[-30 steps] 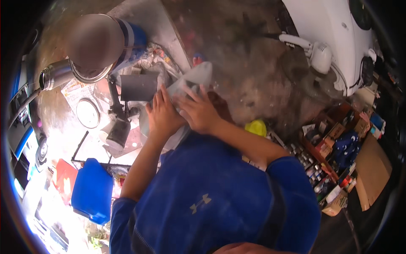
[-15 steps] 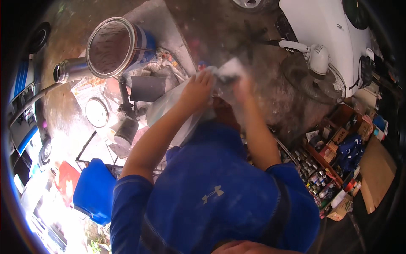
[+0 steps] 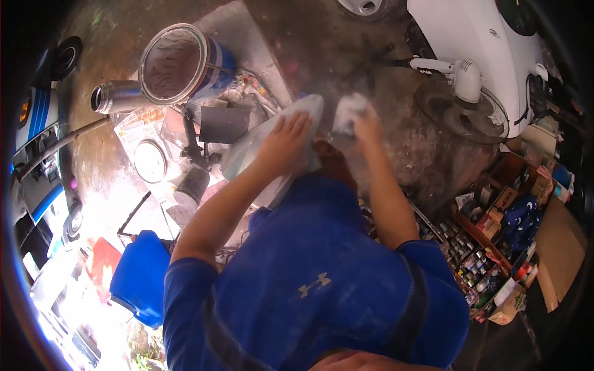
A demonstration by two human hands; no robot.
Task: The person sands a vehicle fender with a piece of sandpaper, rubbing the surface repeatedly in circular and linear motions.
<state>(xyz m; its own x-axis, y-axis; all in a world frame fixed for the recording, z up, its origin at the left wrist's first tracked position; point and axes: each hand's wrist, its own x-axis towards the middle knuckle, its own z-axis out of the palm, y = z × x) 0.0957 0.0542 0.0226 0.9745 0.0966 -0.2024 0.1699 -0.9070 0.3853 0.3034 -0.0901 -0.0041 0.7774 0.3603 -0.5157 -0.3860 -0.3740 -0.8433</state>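
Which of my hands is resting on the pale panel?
Your left hand, laid on the pale panel; the right hand is apart from it, holding a blurred white object.

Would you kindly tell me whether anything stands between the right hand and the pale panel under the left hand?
Only the blurred whitish item held in the right hand lies toward the pale panel; nothing else visible stands in the gap.

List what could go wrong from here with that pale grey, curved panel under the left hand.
1. The left hand lies over the pale grey, curved panel; if that hold loosens, the panel might shift or slip.
2. The right hand grips a small white object, blurred here, near the panel's narrow tip; a careless swing could catch that tip.
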